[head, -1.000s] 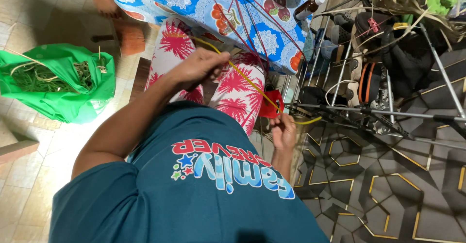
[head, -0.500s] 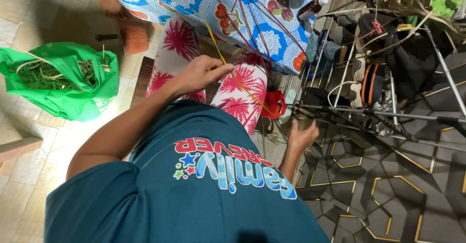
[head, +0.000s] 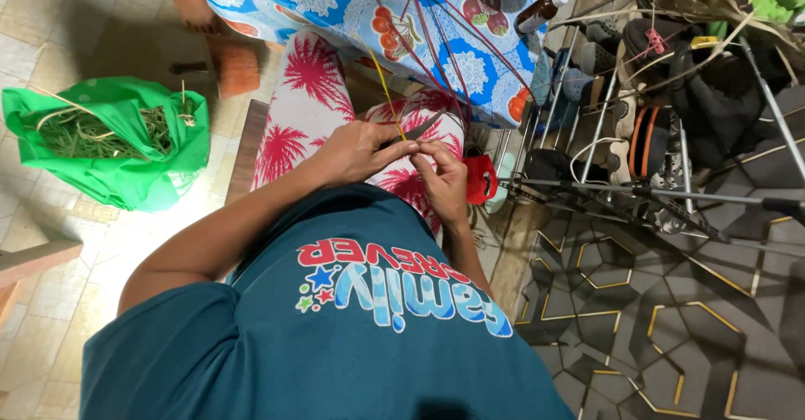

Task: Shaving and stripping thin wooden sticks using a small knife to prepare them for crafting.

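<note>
Head view: left hand (head: 356,152) pinched thin yellow strip (head: 386,93) together with small dark blade (head: 419,127), fingers narrow. Right hand (head: 443,181), half second earlier hanging apart at 5 o'clock by red object (head: 480,178), had come up to touch left fingertips, pinching strip's lower end. Strip ran toward 12 o'clock over palm-print lap cloth (head: 302,93). Green bag (head: 117,139) of fibres lay at 9 o'clock, unchanged.
</note>
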